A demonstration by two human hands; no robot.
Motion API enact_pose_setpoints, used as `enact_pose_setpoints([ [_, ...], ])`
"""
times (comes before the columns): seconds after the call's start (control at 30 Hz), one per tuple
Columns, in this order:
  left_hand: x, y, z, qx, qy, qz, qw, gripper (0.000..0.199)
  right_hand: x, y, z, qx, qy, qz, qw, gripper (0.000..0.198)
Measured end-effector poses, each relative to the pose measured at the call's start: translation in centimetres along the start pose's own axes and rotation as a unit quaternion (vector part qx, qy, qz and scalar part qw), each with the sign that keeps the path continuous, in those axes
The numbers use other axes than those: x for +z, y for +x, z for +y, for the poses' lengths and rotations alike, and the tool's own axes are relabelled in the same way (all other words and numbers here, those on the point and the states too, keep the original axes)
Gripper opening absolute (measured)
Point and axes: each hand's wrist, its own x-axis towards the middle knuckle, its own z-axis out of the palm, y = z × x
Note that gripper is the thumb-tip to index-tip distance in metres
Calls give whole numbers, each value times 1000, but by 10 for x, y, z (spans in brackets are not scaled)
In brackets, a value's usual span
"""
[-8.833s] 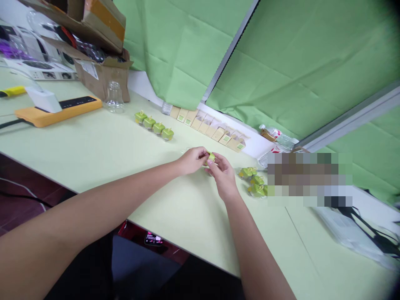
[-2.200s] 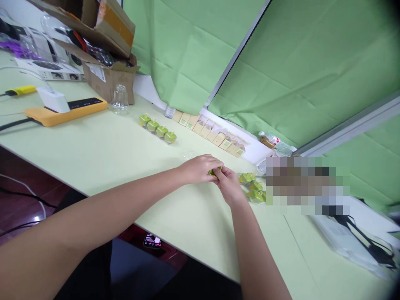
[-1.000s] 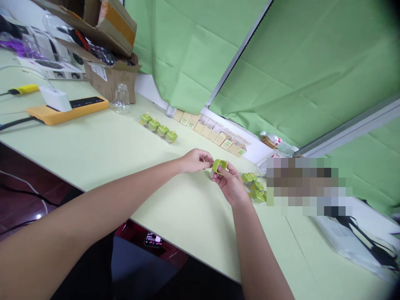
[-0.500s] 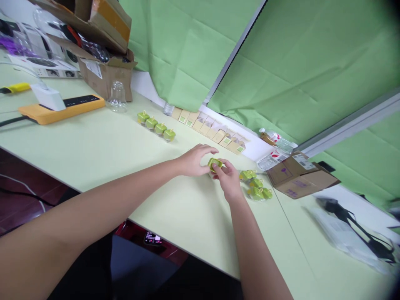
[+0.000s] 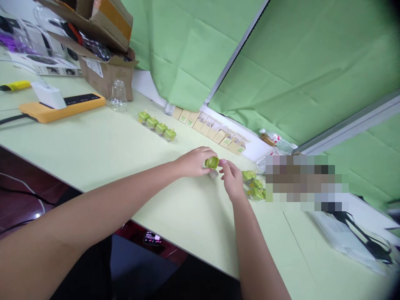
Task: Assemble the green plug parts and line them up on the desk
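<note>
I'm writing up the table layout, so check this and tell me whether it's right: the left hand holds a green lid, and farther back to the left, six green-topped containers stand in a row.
The count is wrong: the head view shows four green-topped containers in that row. The left hand does hold a green lid.

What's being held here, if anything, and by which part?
The left hand holds a small green hollow piece by its outer wall, on that hand's side. Whether the right hand also touches it, I can't tell.
</note>
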Motion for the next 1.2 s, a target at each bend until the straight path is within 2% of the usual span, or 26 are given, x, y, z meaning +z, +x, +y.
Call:
enact_pose_setpoints([
  [0.07,-1,0,-4,-19,20,18,999,42,-6,2,8,12,-108,8,994,49],
  [0.13,-3,0,-7,-36,34,31,998,42,-10,4,15,29,-186,-31,982,46],
  [0.2,-4,0,-9,-50,38,37,997,43,-9,5,19,34,-201,-83,976,37],
  [0.3,-6,-1,-10,-62,35,30,997,44,-5,4,19,49,-140,-116,982,28],
  [0.4,-6,-1,-9,-67,35,19,997,47,-4,3,15,98,-2,-107,989,33],
  [0.5,-6,-2,-10,-68,36,16,997,47,-6,1,8,124,161,-96,974,44],
  [0.6,-5,-3,-12,-59,38,19,997,46,-8,0,2,137,240,-102,956,48],
  [0.8,-1,-2,-13,-33,43,9,999,42,-11,-3,-5,152,306,-135,930,40],
  [1.0,-2,-2,-10,-27,36,6,999,40,-10,-5,-12,169,343,-135,914,38],
  [1.1,-2,-3,-9,-24,35,-4,999,39,-8,-4,-10,173,345,-122,914,40],
  [1.2,-1,-3,-9,-20,35,-9,999,39,-5,-1,-7,159,355,-84,918,37],
])
